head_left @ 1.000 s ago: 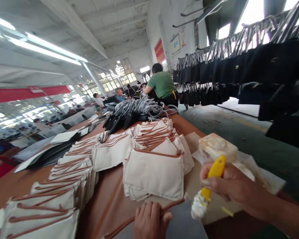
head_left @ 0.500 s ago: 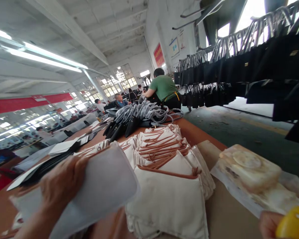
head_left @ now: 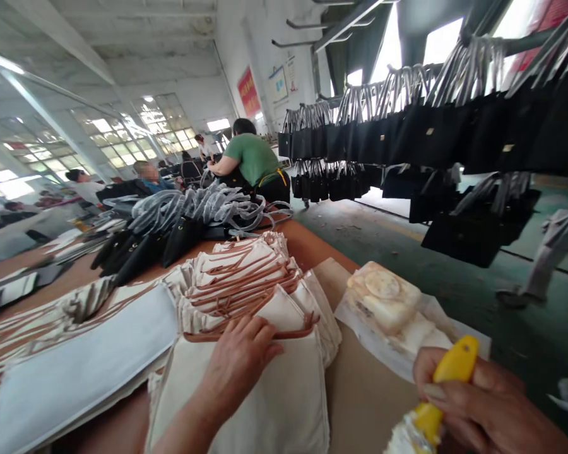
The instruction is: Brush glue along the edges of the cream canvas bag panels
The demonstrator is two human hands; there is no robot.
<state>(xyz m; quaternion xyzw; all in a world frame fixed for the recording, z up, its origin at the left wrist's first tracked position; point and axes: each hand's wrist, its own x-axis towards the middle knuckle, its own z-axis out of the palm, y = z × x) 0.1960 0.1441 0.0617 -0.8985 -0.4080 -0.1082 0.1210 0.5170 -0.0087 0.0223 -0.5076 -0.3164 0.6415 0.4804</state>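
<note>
My left hand (head_left: 243,359) rests on the top edge of the front cream fabric piece (head_left: 284,391), its fingers bent over the brown trim; whether they grip it cannot be made out. Behind it lean more cream pieces with brown trim (head_left: 246,271), stacked in a row. My right hand (head_left: 468,391), at the lower right, is closed round the yellow handle of a brush (head_left: 454,372), whose bristles carry whitish paste. A pale flat panel (head_left: 89,359) lies at the left on other cream pieces.
A crusted whitish container (head_left: 383,293) sits on plastic sheeting at the table's right side. Black bags with wrapped handles (head_left: 184,236) lie farther back. A person in a green shirt (head_left: 253,157) bends beyond them. Black bags (head_left: 407,135) hang on racks at right.
My left hand has let go of the pale panel, now lying at the left, and moved right onto the front cream piece. The brush has come further into view with my right hand.
</note>
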